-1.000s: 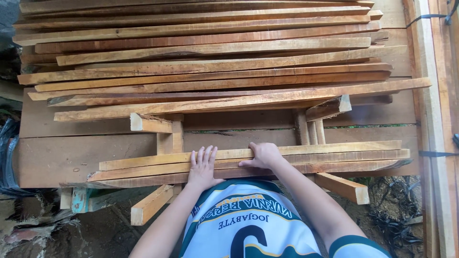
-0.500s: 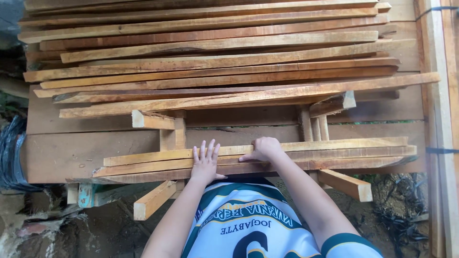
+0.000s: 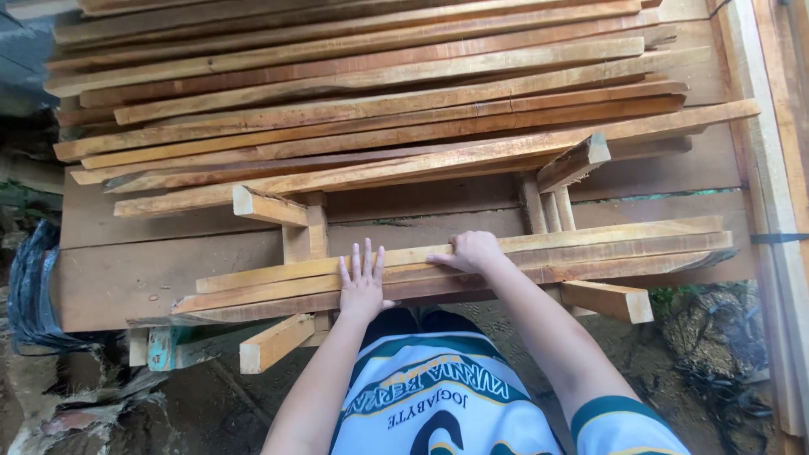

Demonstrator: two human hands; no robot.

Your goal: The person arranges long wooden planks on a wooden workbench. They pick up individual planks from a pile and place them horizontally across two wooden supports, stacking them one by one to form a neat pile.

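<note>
Hands were seen nearest the camera, both laid on a small bundle of long wooden slats (image 3: 539,253) resting crosswise on short wooden bearers at the near edge of the stack. The left hand (image 3: 362,282) was pressed flat on the slats, fingers spread and straight, its grip fully open and nothing enclosed. The right hand (image 3: 474,250) was curled over the far edge of the top slat, its grip partly closed around that edge. The step in hand was judged to be the squaring or gathering of these slats; a firmer hold by both hands would probably be called for before the bundle could be lifted or slid, since only one edge was held.

Under the bundle, a squared wooden block (image 3: 608,301) was seen jutting out at the right and another block (image 3: 274,341) at the left, beside a teal-painted piece (image 3: 164,347). Either could be caught by slats drawn toward the body. Beyond the bundle, upright stubs (image 3: 546,202) stood just behind it and would block any push away. Further back, wide boards (image 3: 168,278) carried a large pile of long planks (image 3: 379,93). Black sheeting (image 3: 34,286) was visible at the far left, and further timber lengths (image 3: 771,168) along the right.
</note>
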